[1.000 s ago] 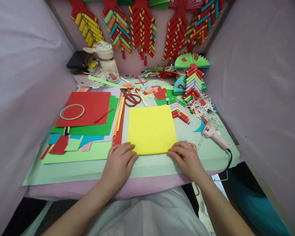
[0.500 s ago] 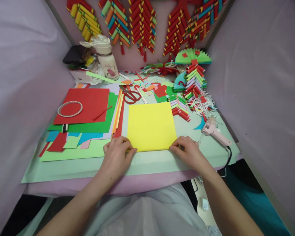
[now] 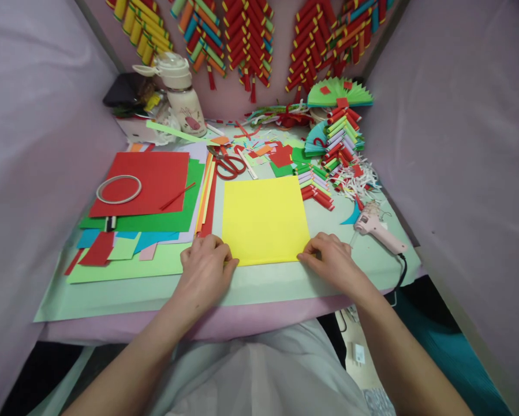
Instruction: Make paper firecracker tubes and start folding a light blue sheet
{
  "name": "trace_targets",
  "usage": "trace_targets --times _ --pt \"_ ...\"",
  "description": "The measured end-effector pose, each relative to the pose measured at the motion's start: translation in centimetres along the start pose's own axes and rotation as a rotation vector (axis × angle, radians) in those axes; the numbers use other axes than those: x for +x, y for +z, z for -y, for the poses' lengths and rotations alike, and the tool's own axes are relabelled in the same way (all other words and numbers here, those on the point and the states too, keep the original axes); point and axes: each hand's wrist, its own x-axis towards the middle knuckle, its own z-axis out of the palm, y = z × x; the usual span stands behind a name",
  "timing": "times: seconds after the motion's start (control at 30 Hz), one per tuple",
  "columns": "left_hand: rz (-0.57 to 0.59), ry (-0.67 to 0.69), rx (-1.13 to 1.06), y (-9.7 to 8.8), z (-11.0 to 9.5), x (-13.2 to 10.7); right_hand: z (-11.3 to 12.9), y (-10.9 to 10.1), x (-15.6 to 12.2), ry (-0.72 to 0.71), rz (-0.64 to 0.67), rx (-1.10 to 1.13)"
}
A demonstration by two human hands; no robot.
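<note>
A yellow square sheet of paper (image 3: 264,218) lies flat on the pale green mat (image 3: 259,286) in front of me. My left hand (image 3: 205,270) pinches the sheet's near left corner with curled fingers. My right hand (image 3: 332,260) pinches the near right corner the same way. Both hands rest on the mat at the sheet's near edge.
Red and green sheets (image 3: 149,190) with a tape ring (image 3: 118,189) lie to the left. Red scissors (image 3: 227,163), paper scraps and rolled paper tubes (image 3: 332,156) sit behind the yellow sheet. A pink glue gun (image 3: 376,230) lies to the right, a bottle (image 3: 183,95) at the back left.
My fingers went from lying flat at the sheet's near corners to curled and pinching them. The view has tilted down slightly.
</note>
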Motion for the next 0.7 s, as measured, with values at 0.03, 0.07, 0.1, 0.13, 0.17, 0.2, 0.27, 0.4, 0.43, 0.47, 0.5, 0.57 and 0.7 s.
trace_targets --times 0.03,0.07,0.1,0.13,0.17,0.2,0.27,0.4,0.43,0.47,0.5,0.57,0.7 --pt "0.001 0.003 0.001 0.0 0.0 0.0 0.0 0.0 0.0 -0.002 -0.001 -0.003" --pt "0.001 0.005 0.0 0.0 0.0 0.0 0.0 0.0 0.0 -0.004 -0.003 -0.007" --pt "0.0 0.006 0.0 0.0 0.0 0.0 0.0 0.1 0.0 -0.007 -0.009 -0.011" --pt "-0.003 0.006 -0.001 0.1 0.0 0.0 0.1 0.1 -0.1 -0.012 -0.016 -0.015" --pt "-0.006 0.007 -0.001 0.1 0.0 0.0 0.1 0.1 -0.1 -0.015 -0.023 -0.021" --pt "-0.008 0.007 0.001 0.2 0.0 0.0 0.1 0.1 -0.1 -0.018 -0.028 -0.026" --pt "-0.013 0.003 0.013 0.2 0.0 0.0 0.2 0.1 -0.1 -0.019 -0.03 -0.03" --pt "-0.016 0.019 0.026 -0.1 -0.3 -0.2 0.2 0.0 0.0 -0.017 -0.008 -0.017" --pt "-0.017 0.035 0.023 -0.3 -0.6 -0.3 0.2 0.0 0.0 -0.015 -0.002 -0.014" --pt "-0.018 0.056 0.018 -0.4 -1.0 -0.4 0.2 0.0 0.0 -0.012 0.002 -0.012" --pt "-0.019 0.082 0.015 -0.5 -1.5 -0.4 0.2 0.0 0.0 -0.01 0.004 -0.011" --pt "-0.019 0.143 0.014 -0.5 -2.6 -0.3 0.2 0.0 0.0 -0.007 0.004 -0.011" --pt "0.03 0.248 0.011 0.3 -4.6 0.4 0.1 0.2 -0.1 -0.017 -0.02 -0.013"
